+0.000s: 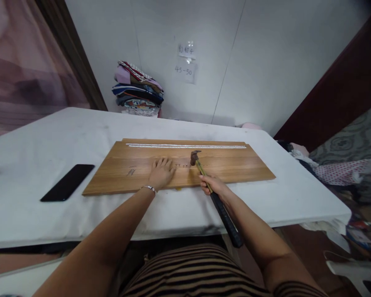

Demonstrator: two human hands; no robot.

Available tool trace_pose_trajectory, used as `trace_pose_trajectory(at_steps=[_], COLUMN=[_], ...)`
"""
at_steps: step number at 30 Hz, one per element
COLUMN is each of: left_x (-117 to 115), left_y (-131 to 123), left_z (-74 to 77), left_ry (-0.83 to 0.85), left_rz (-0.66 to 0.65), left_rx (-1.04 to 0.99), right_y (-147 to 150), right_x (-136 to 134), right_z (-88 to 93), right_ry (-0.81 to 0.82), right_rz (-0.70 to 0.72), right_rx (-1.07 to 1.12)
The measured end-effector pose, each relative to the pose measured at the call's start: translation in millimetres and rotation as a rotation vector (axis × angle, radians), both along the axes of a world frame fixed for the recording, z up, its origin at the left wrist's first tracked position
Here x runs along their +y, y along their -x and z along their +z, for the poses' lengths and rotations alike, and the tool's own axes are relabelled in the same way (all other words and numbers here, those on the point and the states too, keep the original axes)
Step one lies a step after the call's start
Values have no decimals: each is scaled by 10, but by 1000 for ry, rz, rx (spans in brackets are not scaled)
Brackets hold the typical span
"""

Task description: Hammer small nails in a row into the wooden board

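Note:
A wooden board (235, 165) lies flat on the white-covered table, with two thin white strips (185, 146) along its far side. My left hand (162, 171) rests palm down on it, fingers stretched out. A claw hammer (219, 206) is in my right hand (212, 183), which grips it partway up the yellow shaft, above the black handle. Its rusty head hovers over or near a row of small nails (184, 166) in the middle of the board; whether it touches one I cannot tell. Several loose nails (131, 170) lie left of my left hand.
A black phone (68, 182) lies on the table (111, 222) left of the board. Folded clothes (139, 88) are stacked at the back against the wall, below paper labels (185, 72). Dotted fabric (343, 171) hangs about beyond the table's right edge.

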State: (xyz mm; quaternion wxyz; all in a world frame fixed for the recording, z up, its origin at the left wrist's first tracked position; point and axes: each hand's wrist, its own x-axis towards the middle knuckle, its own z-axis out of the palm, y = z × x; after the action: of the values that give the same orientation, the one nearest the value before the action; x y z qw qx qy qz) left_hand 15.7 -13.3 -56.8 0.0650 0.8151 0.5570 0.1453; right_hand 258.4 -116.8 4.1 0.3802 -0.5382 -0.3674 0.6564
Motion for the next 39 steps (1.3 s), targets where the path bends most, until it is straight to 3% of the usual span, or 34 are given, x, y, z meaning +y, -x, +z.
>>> trace_pose_trajectory(at_steps=[13,39], left_x=[-27,-41], left_y=[-41,-48], left_z=[60,42], left_ry=[12,-21], left_rz=[15,26], left_rx=[-8,47], right_y=[123,55], right_x=[81,112], right_z=[25,34], right_ry=[68,-2], right_rz=[-15,4], right_rx=[28,52])
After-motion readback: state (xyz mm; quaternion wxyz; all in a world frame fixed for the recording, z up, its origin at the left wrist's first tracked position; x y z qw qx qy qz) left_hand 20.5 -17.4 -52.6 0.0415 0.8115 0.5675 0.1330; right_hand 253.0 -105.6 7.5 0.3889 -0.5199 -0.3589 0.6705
